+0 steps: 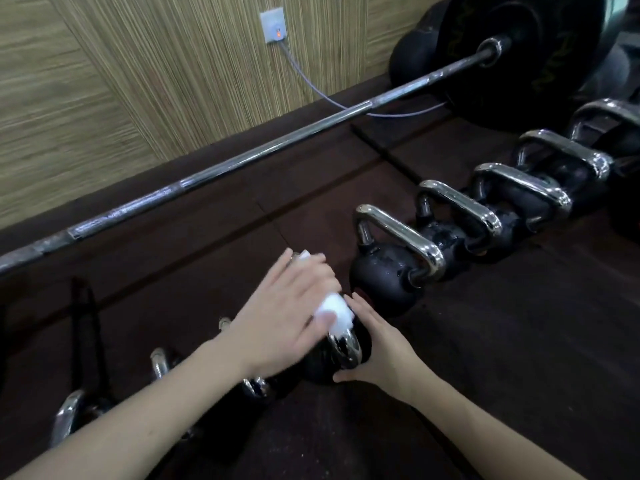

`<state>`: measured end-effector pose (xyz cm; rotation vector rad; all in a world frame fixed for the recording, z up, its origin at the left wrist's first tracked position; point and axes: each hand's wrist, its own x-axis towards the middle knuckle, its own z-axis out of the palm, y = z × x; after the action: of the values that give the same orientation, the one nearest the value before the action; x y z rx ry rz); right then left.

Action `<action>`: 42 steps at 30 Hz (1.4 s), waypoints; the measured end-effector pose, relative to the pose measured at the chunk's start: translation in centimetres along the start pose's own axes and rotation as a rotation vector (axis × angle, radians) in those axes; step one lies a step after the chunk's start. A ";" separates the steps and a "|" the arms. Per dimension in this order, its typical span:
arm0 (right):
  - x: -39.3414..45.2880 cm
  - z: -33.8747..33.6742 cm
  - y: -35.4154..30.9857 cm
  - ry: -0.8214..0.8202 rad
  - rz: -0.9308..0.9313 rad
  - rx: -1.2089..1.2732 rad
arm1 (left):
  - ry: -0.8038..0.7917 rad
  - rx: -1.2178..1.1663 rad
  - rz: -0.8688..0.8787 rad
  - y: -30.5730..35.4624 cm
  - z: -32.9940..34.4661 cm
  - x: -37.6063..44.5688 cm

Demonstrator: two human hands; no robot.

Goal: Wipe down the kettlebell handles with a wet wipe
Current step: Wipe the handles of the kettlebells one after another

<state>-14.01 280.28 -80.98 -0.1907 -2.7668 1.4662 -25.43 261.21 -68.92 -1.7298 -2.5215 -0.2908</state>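
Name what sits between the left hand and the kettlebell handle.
A white wipe, wrapped round the handle under the left hand, in the head view.

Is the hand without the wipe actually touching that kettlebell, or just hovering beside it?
Touching. In the head view, the right hand is cupped against the black kettlebell, fingers and thumb pressed on its body, while the left hand presses the wet wipe on its handle.
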 end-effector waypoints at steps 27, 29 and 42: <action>0.4 0.5 0.6 0.015 0.012 0.079 | 0.170 0.377 0.339 3.3 4.4 -2.2; 0.3 0.3 0.4 0.016 0.012 0.051 | 0.175 0.189 0.128 2.5 3.1 -1.5; 0.0 0.1 0.2 0.013 0.018 -0.004 | 0.253 -0.413 -0.267 1.3 0.9 0.8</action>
<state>-13.98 280.34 -81.22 -0.2249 -2.7653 1.4577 -24.48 262.60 -69.54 -1.3394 -2.6231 -1.0404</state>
